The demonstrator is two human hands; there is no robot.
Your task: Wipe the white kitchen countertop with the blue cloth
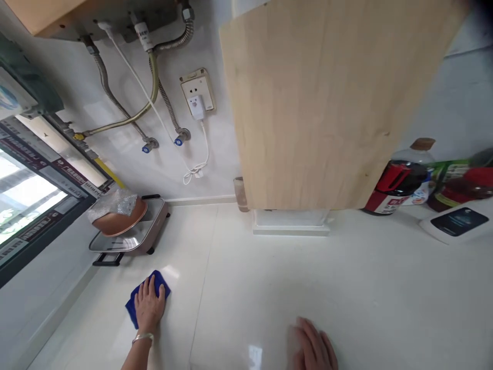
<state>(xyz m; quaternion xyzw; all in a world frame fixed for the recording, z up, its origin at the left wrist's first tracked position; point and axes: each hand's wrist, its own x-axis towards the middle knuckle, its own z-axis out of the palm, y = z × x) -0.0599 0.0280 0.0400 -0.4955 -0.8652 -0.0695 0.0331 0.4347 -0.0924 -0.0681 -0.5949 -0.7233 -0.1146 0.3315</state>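
My left hand (149,305) lies flat on a folded dark blue cloth (166,289), pressing it to the white counter (246,277) at the lower left. Its fingers are stretched out and slightly apart; a pale bangle circles the wrist. Closest to this hand is a brownish electric pan (140,245) with black handles, on which rests a copper-coloured bowl or pot (122,222) partly covered in bubble wrap. At the bottom edge my right hand (314,347) hovers over or touches the counter, I cannot tell which. It is slightly blurred, holds nothing visible, and its fingers are extended.
A wooden cabinet (327,103) overhangs the counter above a white ledge (290,231). Beside it stands a small cup (241,195). Bottles (396,182) and a white container (458,226) stand at right. Hoses (115,97) and a plugged-in socket (198,92) line the wall; a window is at left.
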